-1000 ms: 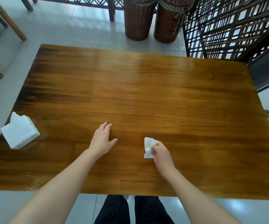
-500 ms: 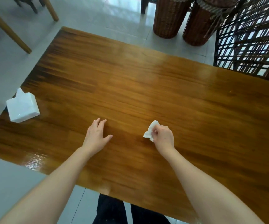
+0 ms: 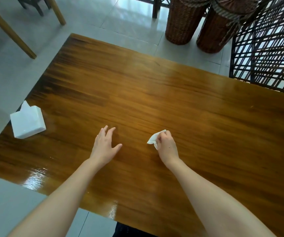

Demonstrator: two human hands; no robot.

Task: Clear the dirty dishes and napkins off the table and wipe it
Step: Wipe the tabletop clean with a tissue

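**Napkin pinched in the right hand, its free end pointing left**

Head view: A small white napkin (image 3: 153, 140) is pinched between the curled fingers and thumb of the right hand (image 3: 168, 148), low over the wooden table (image 3: 206, 113) in its near middle part. Whether the paper touches the wood cannot be told. The crumpled free end sticks out from the fingertips toward the left and slightly away from the person, so its long axis runs across the table toward the left hand (image 3: 104, 147).

The left hand is laid flat on the table just to the left, well apart from the napkin, with straight fingers slightly spread and the thumb held out to the side; nothing is held in it. It is judged to be used as a brace only.

A white tissue pack (image 3: 27, 123) is seen at the table's left edge, nearer the left hand than the right. Two wicker baskets (image 3: 183, 23) stand on the floor beyond the far edge.

The wiping step is judged to be in hand. Since the paper is already in the right hand, any stroke would be led by that hand. The widest unwiped stretch is judged to lie ahead and to the right of it.
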